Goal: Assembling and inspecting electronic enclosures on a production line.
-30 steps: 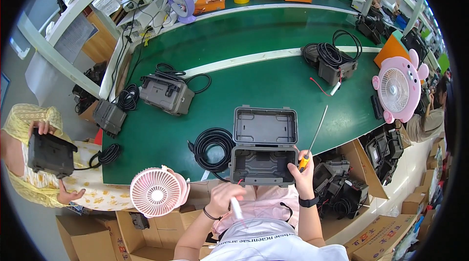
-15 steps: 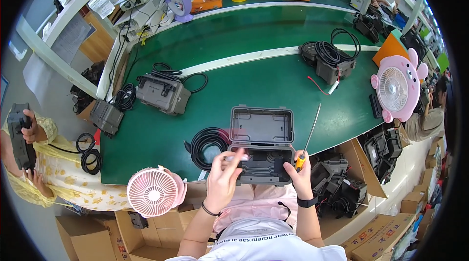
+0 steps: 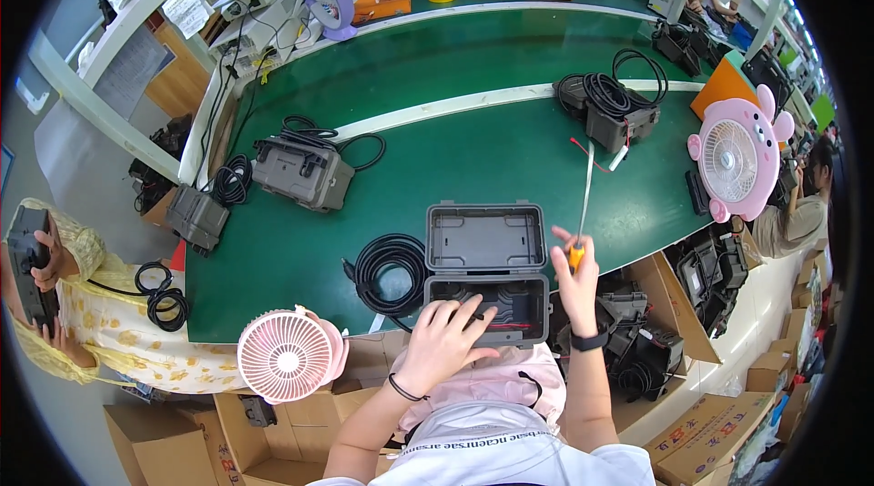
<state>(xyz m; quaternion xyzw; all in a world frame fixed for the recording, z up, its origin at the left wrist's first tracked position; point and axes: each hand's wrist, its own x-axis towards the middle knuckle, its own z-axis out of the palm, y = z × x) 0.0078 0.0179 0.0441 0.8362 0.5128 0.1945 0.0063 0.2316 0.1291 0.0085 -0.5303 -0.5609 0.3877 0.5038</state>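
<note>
An open grey plastic case [image 3: 485, 237] lies at the near table edge in front of me, its lid tipped back. My left hand [image 3: 448, 336] rests over the left part of the case's lower half, fingers spread and reaching inside; nothing shows in its grip, though the fingertips are partly hidden. A thin red wire [image 3: 510, 326] lies inside the case. Right of the case, my right hand [image 3: 576, 281] grips a screwdriver [image 3: 577, 254] by its yellow handle, thumb sticking out and the long shaft pointing away from me. Touching the case's left side is a coiled black cable [image 3: 389, 275].
A pink fan [image 3: 289, 356] stands near left, a pink animal-shaped fan [image 3: 733, 163] at right. Cabled grey cases [image 3: 300, 172] sit at left and far right. Cartons [image 3: 701, 440] hold more cases below. At left a co-worker's hands [image 3: 56, 263] hold a dark case.
My left hand has opened and lowered into the case. My right hand has let go of the case's edge and moved right and away with the screwdriver. The red wire now shows inside.
</note>
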